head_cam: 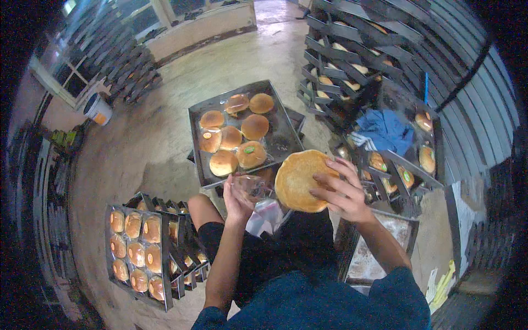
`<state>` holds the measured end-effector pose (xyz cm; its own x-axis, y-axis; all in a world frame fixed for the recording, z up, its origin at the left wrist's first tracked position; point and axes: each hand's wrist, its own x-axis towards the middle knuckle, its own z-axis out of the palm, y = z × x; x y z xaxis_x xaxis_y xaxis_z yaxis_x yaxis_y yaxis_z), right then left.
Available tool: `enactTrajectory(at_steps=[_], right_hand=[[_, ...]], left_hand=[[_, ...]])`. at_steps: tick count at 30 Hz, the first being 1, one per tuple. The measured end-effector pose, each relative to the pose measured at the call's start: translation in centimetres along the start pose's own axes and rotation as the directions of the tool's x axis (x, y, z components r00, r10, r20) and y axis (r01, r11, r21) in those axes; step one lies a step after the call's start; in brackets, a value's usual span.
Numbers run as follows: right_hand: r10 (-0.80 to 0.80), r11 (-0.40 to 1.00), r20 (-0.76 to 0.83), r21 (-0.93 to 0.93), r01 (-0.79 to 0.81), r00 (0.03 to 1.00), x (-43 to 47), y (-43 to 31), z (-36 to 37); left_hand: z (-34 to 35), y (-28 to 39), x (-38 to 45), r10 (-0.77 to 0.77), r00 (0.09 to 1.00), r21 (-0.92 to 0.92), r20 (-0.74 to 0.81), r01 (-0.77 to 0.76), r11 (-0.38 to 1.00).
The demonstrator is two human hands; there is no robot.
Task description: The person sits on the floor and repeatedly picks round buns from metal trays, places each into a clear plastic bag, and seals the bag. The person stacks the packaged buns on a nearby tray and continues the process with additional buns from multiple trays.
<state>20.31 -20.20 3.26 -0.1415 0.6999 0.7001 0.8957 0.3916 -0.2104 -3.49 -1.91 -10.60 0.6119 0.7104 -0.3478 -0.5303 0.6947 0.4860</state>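
My right hand (344, 192) grips a round flat bread bun (299, 181), its pale golden face turned towards me. To its left, my left hand (239, 202) holds a clear plastic bag (251, 187) between thumb and fingers. The bun and the bag are apart. More clear plastic bags (266, 216) lie on my lap. Just beyond my hands stands a dark metal tray (284, 132) with several round brown buns (255, 127) on its left side. Some of these are in clear wrapping, and a green sticker (250, 149) marks one of them.
Stacked trays of wrapped buns (136, 253) stand at my left. On the right are a tray with blue cloth (385, 130), wrapped breads (427, 159) and a crusted metal tray (371, 251). Tall tray stacks (342, 62) rise behind. A white bucket (97, 108) stands far left.
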Motion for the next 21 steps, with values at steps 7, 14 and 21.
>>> enactTrajectory(at_steps=[7,14,21], right_hand=[[0.703,0.389,0.313,0.583,-0.713,0.639,-2.7,-7.2,-6.6],[0.768,0.485,0.372,0.194,-0.853,0.521,-3.4,-12.0,-5.0],[0.653,0.687,0.046,0.383,-0.617,0.756,-7.6,-13.5,2.4]], left_hand=[[4.6,-2.6,-0.9,-0.096,0.992,0.054,0.083,0.092,0.994],[6.6,-6.0,-4.9,-0.081,0.997,0.416,0.003,0.072,0.907],[8.2,-6.4,-7.8,0.258,0.945,0.299,0.199,-0.309,0.903]])
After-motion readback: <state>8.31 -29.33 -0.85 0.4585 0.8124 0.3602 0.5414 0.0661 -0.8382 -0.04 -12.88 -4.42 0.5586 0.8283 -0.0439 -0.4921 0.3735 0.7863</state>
